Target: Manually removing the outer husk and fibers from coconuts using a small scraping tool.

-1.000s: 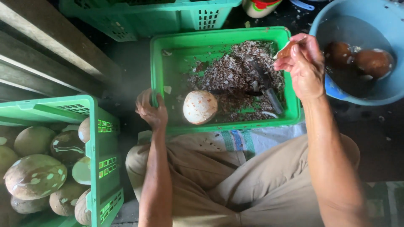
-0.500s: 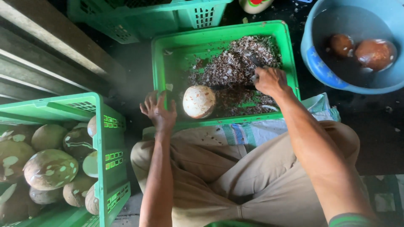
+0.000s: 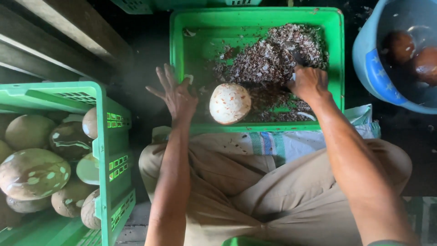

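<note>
A peeled, pale coconut (image 3: pixel 230 103) with brown flecks lies in the green crate (image 3: pixel 200 27) in front of my knees. My left hand (image 3: pixel 177 95) hovers with fingers spread over the crate's near-left corner, just left of the coconut, and holds nothing. My right hand (image 3: pixel 310 83) rests on the heap of brown shavings (image 3: pixel 268 59) in the crate, to the right of the coconut. Its fingers are closed around a dark tool (image 3: pixel 296 54) that sticks out beyond the hand.
A blue tub (image 3: pixel 371 64) at the upper right holds water and brown peeled coconuts (image 3: pixel 398 45). At the left, a second green crate (image 3: pixel 111 150) is full of unpeeled coconuts (image 3: pixel 34 171). A striped cloth (image 3: pixel 282 146) covers my lap. Wooden planks (image 3: pixel 59 27) run along the upper left.
My right hand has come back from the blue tub, dropped into the crate and closed on the dark tool. My left hand stays open near the crate's corner.
</note>
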